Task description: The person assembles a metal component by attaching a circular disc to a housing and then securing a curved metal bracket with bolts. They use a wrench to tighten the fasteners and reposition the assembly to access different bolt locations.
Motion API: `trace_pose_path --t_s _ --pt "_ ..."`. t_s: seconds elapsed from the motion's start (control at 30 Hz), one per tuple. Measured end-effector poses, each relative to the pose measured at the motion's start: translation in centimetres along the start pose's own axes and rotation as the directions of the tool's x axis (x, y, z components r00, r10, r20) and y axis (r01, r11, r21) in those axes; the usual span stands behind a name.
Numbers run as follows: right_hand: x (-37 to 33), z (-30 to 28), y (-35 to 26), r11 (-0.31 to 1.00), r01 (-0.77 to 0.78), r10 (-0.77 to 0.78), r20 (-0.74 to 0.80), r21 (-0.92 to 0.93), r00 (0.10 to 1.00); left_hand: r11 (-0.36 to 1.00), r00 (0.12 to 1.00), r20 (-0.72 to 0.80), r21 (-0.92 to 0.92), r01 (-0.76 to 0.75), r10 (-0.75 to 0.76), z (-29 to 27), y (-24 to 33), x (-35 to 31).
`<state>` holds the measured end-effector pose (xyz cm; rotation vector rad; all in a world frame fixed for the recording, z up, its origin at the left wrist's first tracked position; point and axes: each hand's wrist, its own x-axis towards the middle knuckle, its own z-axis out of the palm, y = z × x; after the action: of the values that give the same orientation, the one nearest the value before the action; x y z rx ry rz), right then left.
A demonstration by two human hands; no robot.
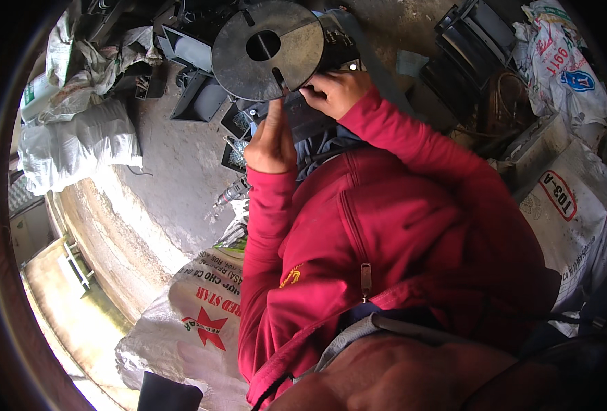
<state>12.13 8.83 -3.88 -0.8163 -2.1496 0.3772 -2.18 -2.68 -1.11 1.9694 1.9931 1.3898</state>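
A round dark metal plate (300, 51) with a centre hole and narrow slots is in front of me at the top of the view. My left hand (271, 145) is closed at its near edge, the thumb pointing up to the slot there. Just right of it, my right hand (339, 92) has its fingers bent together against the plate's rim. Whatever lies between the fingers of either hand is hidden or too small to tell. Under the plate, close to both hands, shows a dark grey box-shaped part (305, 115).
Small trays of screws (235, 156) and a power drill (231, 192) lie left of my lap. Grey plastic housings (199, 99) rest on the floor beyond. White sacks (204, 312) stand at left and right; dark curved parts (457, 72) are stacked at far right.
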Motion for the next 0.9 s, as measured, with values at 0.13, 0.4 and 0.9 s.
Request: trace_pose_path --t_s 0.13,0.4,0.9 --pt "-0.1 0.1 0.0 1.0 0.001 -0.001 0.02 0.011 1.0 0.985 0.99 0.123 0.164 0.048 -0.069 1.5 -0.1 -0.4" --pt "0.0 0.4 0.5 0.998 -0.053 0.051 0.08 0.026 0.996 0.98 0.987 0.157 0.2 0.011 -0.043 1.3 -0.3 -0.4" --pt "0.3 0.2 1.1 1.0 0.017 -0.018 0.13 0.009 0.991 0.93 0.783 0.621 0.257 -0.263 0.05 2.7 -0.5 -5.4"
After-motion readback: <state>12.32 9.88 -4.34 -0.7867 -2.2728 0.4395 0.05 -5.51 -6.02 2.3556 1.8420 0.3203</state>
